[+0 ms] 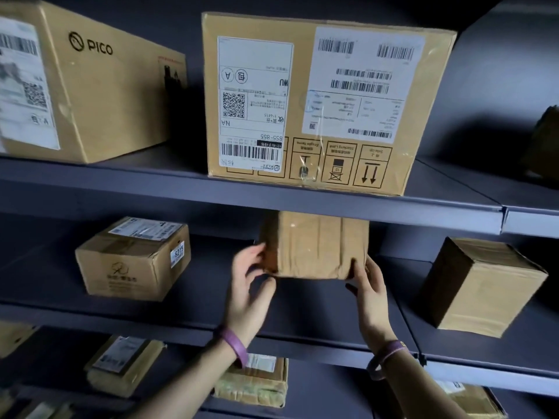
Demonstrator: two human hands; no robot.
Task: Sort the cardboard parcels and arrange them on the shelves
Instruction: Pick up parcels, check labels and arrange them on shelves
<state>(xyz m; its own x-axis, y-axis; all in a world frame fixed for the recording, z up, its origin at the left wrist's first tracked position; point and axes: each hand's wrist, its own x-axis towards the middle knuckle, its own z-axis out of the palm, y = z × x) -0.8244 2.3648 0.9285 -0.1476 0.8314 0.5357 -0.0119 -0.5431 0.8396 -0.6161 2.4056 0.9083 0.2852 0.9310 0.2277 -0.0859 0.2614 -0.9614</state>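
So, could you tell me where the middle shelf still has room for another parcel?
The middle shelf is bare left of the 6215 parcel, and between the taped parcel, held by left hand and right hand, and the far-right parcel. The top shelf is crowded: PICO box and labelled box.

We identify a parcel storeroom, tiered dark grey metal shelves, brown cardboard parcels on each tier, white barcoded shipping labels, printed handling symbols.

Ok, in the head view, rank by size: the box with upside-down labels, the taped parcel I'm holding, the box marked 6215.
1. The box with upside-down labels, clearly largest.
2 and 3. The taped parcel and 6215 box look alike; the shelf hides the parcel's top.
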